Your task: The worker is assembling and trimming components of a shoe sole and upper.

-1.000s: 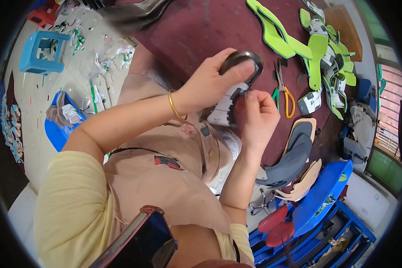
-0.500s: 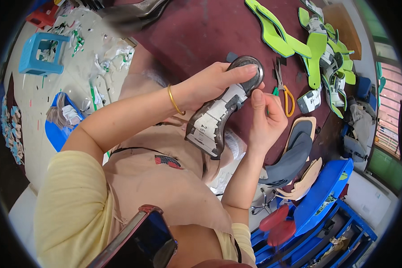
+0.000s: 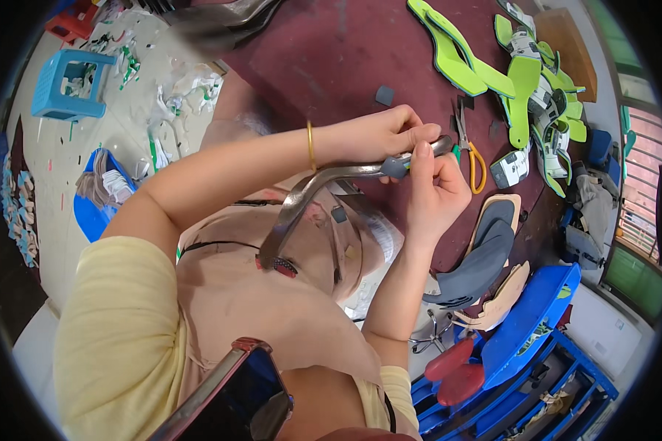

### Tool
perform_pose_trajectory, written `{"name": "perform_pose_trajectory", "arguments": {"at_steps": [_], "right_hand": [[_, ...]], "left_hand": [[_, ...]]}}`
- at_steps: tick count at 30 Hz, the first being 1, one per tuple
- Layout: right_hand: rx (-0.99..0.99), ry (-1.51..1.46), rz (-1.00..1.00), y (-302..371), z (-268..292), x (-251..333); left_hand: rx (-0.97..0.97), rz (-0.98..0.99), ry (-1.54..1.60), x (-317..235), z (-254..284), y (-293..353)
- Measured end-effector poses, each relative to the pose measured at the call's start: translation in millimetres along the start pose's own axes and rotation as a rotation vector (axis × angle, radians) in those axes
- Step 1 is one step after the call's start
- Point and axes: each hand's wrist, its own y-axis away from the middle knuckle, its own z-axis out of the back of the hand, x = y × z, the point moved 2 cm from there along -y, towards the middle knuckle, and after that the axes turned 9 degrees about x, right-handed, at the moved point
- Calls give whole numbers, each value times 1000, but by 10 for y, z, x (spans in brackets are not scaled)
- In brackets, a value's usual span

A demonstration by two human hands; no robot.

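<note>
My left hand [image 3: 382,138], a gold bangle [image 3: 311,145] at its wrist, is closed around the toe end of a dark metal shoe last [image 3: 296,197]. The last is turned edge-on, its curved body reaching down toward my apron. A small grey piece [image 3: 395,167] wraps over the last near its toe. Right beside it, the fingers of my right hand [image 3: 440,184] are pinched together at the tip; what they grip, if anything, is hidden. Just past my hands, scissors [image 3: 468,151] with orange and green handles lie on the dark red table [image 3: 324,81].
Lime-green insoles [image 3: 524,88], some with white straps, pile up at the table's right. Grey sole pieces [image 3: 485,257] sit nearer me. A blue bin [image 3: 533,323] stands at lower right, a blue stool [image 3: 70,84] at left. A small grey square [image 3: 383,95] lies on the table.
The shoe last has been rotated from its papered face to its edge, and its heel end has swung left. My left hand has turned with it; the right stays almost in place.
</note>
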Motion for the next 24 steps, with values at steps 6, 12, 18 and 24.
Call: {"name": "perform_pose_trajectory", "arguments": {"at_steps": [6, 12, 18, 24], "right_hand": [[-58, -171, -205, 43, -47, -4], [-22, -233, -280, -28, 56, -229], [330, -562, -280, -36, 108, -279], [123, -1088, -114, -121, 127, -265]], "left_hand": [[205, -63, 21, 168, 44, 96], [222, -99, -30, 69, -24, 135], [223, 2, 107, 84, -91, 181], [118, -147, -458, 149, 11, 139]]}}
